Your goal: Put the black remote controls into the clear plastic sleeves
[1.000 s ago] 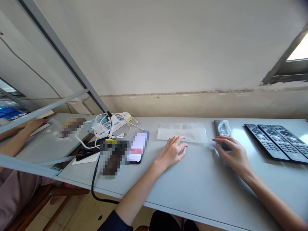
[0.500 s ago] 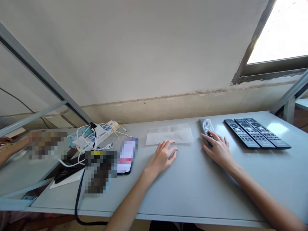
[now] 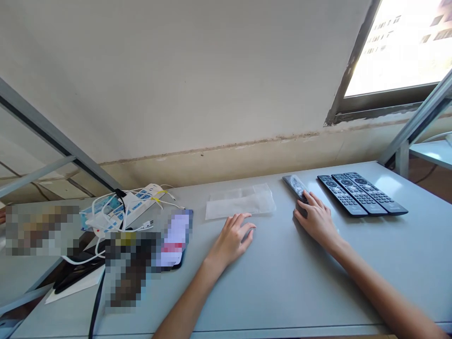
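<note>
My left hand (image 3: 230, 238) rests on the desk with its fingers apart and slightly curled, holding nothing, just in front of a flat translucent plastic sleeve (image 3: 240, 202). To the right, my right hand (image 3: 317, 220) has its fingers on the near end of a dark remote (image 3: 295, 186), whose far end shows beyond the fingertips. The near end of that remote is hidden under the hand. Three black remotes (image 3: 360, 193) lie side by side, slanted, further right.
A phone (image 3: 173, 238) with a lit screen lies left of my left hand. Beyond it are a white power strip (image 3: 143, 202) with tangled cables and blurred-out items. Metal frame bars stand at both sides, with a wall behind the desk (image 3: 268, 292).
The view has shifted right and slightly up. Clear plastic that stood up around the remote at my right hand no longer rises there; the remote's dark far end shows more plainly.
</note>
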`<action>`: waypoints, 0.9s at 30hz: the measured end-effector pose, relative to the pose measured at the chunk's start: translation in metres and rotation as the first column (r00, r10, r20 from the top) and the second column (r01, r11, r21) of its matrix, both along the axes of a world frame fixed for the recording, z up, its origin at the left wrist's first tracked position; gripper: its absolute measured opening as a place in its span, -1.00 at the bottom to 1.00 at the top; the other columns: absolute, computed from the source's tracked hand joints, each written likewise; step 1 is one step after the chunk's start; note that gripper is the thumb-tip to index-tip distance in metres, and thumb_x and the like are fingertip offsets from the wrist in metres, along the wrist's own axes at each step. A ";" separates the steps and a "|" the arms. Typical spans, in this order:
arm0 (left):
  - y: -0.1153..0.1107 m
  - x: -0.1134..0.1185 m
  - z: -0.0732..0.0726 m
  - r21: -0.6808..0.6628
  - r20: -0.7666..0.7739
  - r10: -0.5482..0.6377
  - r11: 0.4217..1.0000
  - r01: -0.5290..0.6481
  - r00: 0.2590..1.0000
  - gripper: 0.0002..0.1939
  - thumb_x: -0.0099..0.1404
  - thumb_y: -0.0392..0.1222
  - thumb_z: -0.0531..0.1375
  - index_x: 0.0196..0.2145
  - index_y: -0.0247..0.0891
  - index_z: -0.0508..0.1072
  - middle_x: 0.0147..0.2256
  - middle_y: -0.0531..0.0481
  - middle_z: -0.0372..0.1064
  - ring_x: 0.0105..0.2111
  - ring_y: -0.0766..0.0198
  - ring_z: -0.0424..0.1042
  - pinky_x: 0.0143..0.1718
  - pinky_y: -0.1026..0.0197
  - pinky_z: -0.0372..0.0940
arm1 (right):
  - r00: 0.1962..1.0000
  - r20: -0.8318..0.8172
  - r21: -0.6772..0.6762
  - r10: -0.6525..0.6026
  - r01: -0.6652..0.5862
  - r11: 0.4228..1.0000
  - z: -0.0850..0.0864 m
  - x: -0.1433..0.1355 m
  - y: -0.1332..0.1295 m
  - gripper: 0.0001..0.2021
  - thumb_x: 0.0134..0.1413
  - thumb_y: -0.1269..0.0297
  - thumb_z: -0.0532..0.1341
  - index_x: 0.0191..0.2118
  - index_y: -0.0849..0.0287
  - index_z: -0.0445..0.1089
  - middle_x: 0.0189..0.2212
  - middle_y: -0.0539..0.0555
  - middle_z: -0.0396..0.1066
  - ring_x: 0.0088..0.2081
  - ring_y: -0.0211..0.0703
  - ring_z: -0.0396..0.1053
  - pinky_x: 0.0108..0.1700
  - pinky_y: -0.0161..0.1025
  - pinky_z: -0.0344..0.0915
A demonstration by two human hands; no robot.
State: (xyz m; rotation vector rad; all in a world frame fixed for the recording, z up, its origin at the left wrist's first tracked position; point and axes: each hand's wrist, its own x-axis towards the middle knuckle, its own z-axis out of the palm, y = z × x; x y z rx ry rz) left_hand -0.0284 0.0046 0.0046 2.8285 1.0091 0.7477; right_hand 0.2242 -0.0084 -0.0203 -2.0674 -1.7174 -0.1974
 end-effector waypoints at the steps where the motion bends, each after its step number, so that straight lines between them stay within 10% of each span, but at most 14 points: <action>1: 0.000 0.000 -0.001 0.009 0.002 -0.009 1.000 0.009 1.000 -0.81 0.29 -0.36 0.03 -0.23 -0.20 0.40 -0.08 -0.07 0.33 -0.08 0.19 0.35 -0.06 0.09 0.29 | 1.000 0.005 -0.028 -0.021 0.021 0.999 0.002 -0.001 0.000 -0.68 0.02 0.23 -0.02 -0.32 0.15 0.48 0.14 0.23 0.24 0.19 0.17 0.10 0.02 0.16 0.16; 20: 0.001 0.001 -0.006 0.045 -0.004 -0.019 0.999 0.020 1.000 -0.80 0.31 -0.35 0.00 -0.20 -0.21 0.39 -0.08 -0.08 0.36 -0.03 0.19 0.33 -0.03 0.09 0.27 | 0.995 -0.095 0.143 -0.019 0.032 0.989 0.008 0.019 0.003 -0.68 -0.01 0.12 0.00 -0.42 0.10 0.47 -0.09 0.18 0.46 0.01 0.10 0.34 -0.04 0.08 0.22; 27: 0.001 0.006 -0.012 -0.012 -0.091 0.070 0.997 -0.071 0.993 -0.69 0.34 -0.22 0.02 0.02 -0.23 0.32 0.09 -0.20 0.24 0.15 0.07 0.17 0.04 -0.01 0.24 | 0.982 -0.119 0.131 -0.149 0.164 0.978 0.028 0.028 -0.003 -0.41 -0.04 0.01 -0.09 -0.01 0.27 0.35 -0.06 0.35 0.38 -0.01 0.23 0.32 -0.08 0.13 0.21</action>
